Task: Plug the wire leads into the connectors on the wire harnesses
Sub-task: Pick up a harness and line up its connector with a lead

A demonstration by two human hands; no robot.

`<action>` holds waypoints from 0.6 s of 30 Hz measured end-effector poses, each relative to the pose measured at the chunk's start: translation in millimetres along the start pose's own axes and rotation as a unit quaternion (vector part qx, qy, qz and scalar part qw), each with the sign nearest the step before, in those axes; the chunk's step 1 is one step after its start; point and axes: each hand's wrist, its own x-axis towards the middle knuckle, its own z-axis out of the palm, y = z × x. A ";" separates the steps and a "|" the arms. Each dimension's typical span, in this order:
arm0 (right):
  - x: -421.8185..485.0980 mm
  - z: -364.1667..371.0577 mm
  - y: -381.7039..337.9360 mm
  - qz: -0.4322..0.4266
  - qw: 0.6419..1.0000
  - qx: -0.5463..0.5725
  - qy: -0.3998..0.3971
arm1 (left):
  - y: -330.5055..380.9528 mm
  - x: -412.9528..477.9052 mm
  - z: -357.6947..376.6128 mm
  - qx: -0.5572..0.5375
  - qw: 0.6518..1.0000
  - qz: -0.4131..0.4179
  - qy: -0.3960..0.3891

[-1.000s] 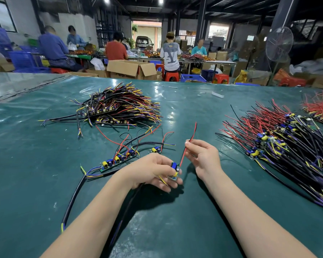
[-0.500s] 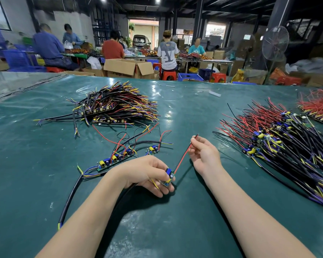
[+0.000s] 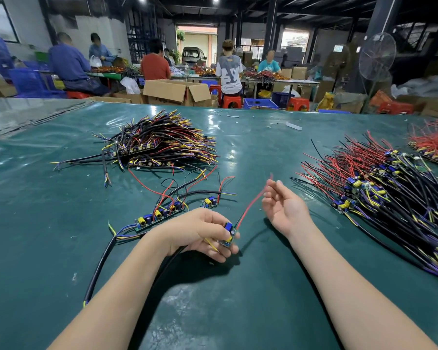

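Two heaps bound the mat: left heap, right heap; left fingers grip circuit board, right fingers loose.

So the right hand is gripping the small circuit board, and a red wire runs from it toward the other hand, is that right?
Not quite. The left hand, not the right, grips the small circuit board. The red wire does run from it toward the other hand, the right hand, whose fingers are relaxed. The head view shows this.
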 end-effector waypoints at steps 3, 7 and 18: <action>-5.6 1.6 4.1 0.026 0.992 -0.108 -0.054 | -1.2 1.4 -2.9 -0.034 0.999 0.019 0.037; -20.0 9.7 15.4 0.088 0.927 -0.303 -0.204 | -1.1 2.4 -2.0 -0.046 0.996 0.033 0.068; -19.0 13.6 25.4 -0.074 0.923 -0.362 -0.109 | -0.7 2.8 -5.0 -0.033 0.998 0.021 0.055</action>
